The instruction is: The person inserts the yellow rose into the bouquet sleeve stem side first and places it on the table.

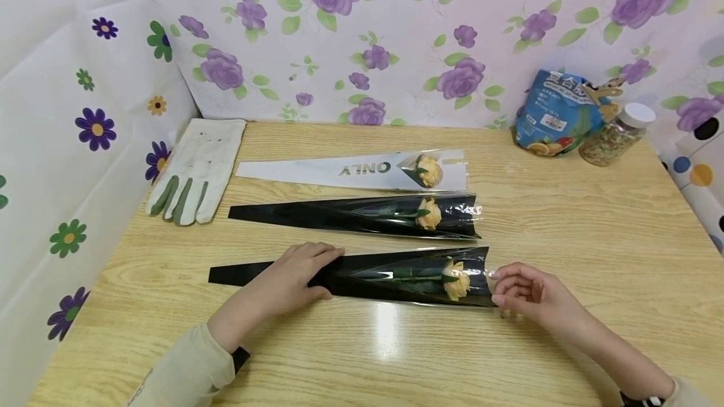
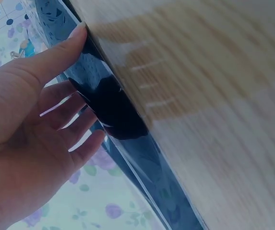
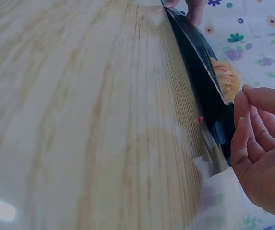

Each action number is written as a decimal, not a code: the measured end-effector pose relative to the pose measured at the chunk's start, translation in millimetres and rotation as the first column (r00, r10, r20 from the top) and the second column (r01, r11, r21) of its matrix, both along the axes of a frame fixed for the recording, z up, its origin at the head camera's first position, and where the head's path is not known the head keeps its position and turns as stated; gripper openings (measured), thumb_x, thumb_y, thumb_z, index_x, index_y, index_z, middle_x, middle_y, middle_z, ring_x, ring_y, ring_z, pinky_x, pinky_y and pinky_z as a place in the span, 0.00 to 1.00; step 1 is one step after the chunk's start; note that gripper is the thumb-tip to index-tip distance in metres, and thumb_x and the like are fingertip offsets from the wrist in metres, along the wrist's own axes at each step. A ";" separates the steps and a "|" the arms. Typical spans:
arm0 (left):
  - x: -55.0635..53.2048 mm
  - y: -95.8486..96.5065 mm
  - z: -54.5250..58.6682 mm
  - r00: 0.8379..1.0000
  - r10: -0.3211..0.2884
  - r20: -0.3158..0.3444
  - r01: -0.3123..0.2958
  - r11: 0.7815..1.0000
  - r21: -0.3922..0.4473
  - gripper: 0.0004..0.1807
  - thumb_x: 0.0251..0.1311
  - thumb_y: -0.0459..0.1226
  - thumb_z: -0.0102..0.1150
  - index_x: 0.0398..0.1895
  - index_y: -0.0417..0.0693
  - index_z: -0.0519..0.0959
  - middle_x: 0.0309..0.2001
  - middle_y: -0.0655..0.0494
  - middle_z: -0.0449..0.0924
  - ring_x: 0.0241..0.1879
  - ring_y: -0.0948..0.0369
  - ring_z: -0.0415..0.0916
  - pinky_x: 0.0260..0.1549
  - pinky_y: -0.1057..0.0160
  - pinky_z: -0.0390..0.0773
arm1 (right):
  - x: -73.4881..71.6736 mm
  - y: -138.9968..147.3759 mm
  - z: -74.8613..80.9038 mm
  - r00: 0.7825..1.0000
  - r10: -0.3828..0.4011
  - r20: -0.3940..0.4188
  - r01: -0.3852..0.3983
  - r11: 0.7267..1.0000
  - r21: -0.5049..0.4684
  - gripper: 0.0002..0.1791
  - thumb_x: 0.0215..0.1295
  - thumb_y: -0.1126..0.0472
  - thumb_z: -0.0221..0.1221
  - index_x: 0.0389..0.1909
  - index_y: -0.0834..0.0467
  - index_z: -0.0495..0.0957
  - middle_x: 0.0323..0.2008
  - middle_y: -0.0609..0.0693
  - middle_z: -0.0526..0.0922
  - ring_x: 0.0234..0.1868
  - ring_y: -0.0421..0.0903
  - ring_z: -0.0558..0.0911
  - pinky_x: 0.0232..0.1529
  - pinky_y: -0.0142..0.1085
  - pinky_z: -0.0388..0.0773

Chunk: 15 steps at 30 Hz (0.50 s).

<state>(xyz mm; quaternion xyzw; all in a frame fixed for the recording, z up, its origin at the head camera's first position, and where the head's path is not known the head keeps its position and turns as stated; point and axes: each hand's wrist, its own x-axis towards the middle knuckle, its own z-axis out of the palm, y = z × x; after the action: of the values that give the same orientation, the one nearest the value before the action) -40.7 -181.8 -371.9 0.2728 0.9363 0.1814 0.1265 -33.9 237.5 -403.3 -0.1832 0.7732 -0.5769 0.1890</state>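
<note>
A yellow rose (image 1: pixel 455 280) in a black and clear sleeve (image 1: pixel 362 275) lies nearest me on the table. My left hand (image 1: pixel 296 278) rests across the sleeve's narrower part. Its thumb lies along the near edge and its loosely bent fingers reach the far edge, as the left wrist view shows. At the wide end, my right hand (image 1: pixel 528 297) touches the sleeve's rim with bent fingertips and thumb. Behind lies a second black-sleeved rose (image 1: pixel 429 213). Farther back is a rose (image 1: pixel 430 171) in a white sleeve (image 1: pixel 294 171) lettered ONLY.
A white and green glove (image 1: pixel 198 168) lies at the back left. At the back right stand a blue pouch (image 1: pixel 557 112) with a clip (image 1: pixel 604 90) and a white-lidded jar (image 1: pixel 613 137) of small bits. Flowered sheeting (image 1: pixel 339 49) rises behind the wooden table (image 1: pixel 565 206).
</note>
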 end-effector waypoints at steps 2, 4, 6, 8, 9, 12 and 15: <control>-0.4 0.0 -0.4 1.000 -0.002 -0.002 0.002 1.000 -0.002 0.38 0.54 0.44 0.65 0.67 0.46 0.63 0.63 0.46 0.66 0.63 0.50 0.62 0.61 0.46 0.59 | 0.9 -0.4 1.2 1.000 -0.001 0.000 0.001 1.000 -0.005 0.19 0.59 0.69 0.60 0.50 0.70 0.68 0.36 0.53 0.79 0.33 0.45 0.80 0.28 0.35 0.78; -0.4 -0.5 -1.3 1.000 -0.004 -0.009 0.004 1.000 -0.003 0.38 0.55 0.43 0.65 0.68 0.45 0.62 0.63 0.45 0.66 0.63 0.50 0.63 0.61 0.46 0.60 | 1.7 -0.9 1.9 1.000 -0.005 -0.007 0.005 1.000 0.002 0.19 0.59 0.69 0.60 0.50 0.69 0.69 0.36 0.54 0.80 0.34 0.45 0.80 0.30 0.35 0.78; -0.6 -1.7 -1.8 1.000 -0.005 -0.020 0.005 1.000 -0.003 0.37 0.56 0.42 0.64 0.68 0.44 0.62 0.63 0.45 0.66 0.63 0.50 0.63 0.60 0.46 0.61 | 2.1 -1.8 2.5 1.000 -0.010 -0.013 0.010 1.000 0.009 0.19 0.59 0.69 0.60 0.50 0.69 0.69 0.37 0.56 0.80 0.35 0.46 0.81 0.32 0.35 0.79; -0.7 -2.7 -1.5 0.999 -0.009 -0.040 0.009 1.000 -0.003 0.37 0.56 0.42 0.64 0.68 0.43 0.61 0.63 0.45 0.66 0.62 0.50 0.63 0.60 0.47 0.62 | 2.1 -2.8 2.8 1.000 -0.020 -0.020 0.020 1.000 0.018 0.18 0.59 0.68 0.60 0.50 0.69 0.70 0.36 0.58 0.80 0.35 0.46 0.81 0.33 0.36 0.79; -0.7 -3.2 -1.1 0.999 -0.012 -0.050 0.012 1.000 -0.004 0.37 0.56 0.41 0.64 0.68 0.43 0.61 0.63 0.45 0.66 0.62 0.50 0.64 0.59 0.47 0.62 | 2.1 -3.1 2.7 0.999 -0.026 -0.022 0.027 0.999 0.027 0.18 0.59 0.67 0.60 0.50 0.68 0.70 0.36 0.58 0.80 0.35 0.46 0.81 0.34 0.36 0.79; -0.4 -3.7 0.5 0.998 -0.012 -0.058 0.012 1.000 0.000 0.37 0.56 0.41 0.64 0.68 0.42 0.61 0.63 0.44 0.65 0.63 0.49 0.63 0.60 0.46 0.61 | 2.7 -2.8 3.0 0.999 -0.039 -0.020 0.040 0.998 0.045 0.17 0.61 0.66 0.59 0.50 0.67 0.71 0.37 0.59 0.80 0.36 0.47 0.81 0.36 0.35 0.79; 1.6 -5.3 1.7 0.998 -0.007 -0.065 0.008 1.000 0.016 0.36 0.57 0.39 0.63 0.68 0.41 0.61 0.64 0.43 0.64 0.63 0.48 0.61 0.60 0.45 0.61 | 4.8 1.0 3.5 0.998 -0.062 -0.030 0.064 0.993 0.095 0.15 0.63 0.64 0.57 0.49 0.65 0.72 0.37 0.56 0.80 0.37 0.46 0.81 0.36 0.34 0.78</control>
<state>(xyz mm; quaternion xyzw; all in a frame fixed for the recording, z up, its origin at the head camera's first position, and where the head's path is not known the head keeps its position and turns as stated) -39.1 -187.1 -370.2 0.2832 0.9374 0.1793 0.0945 -29.1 238.5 -399.8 -0.1572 0.8079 -0.5422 0.1689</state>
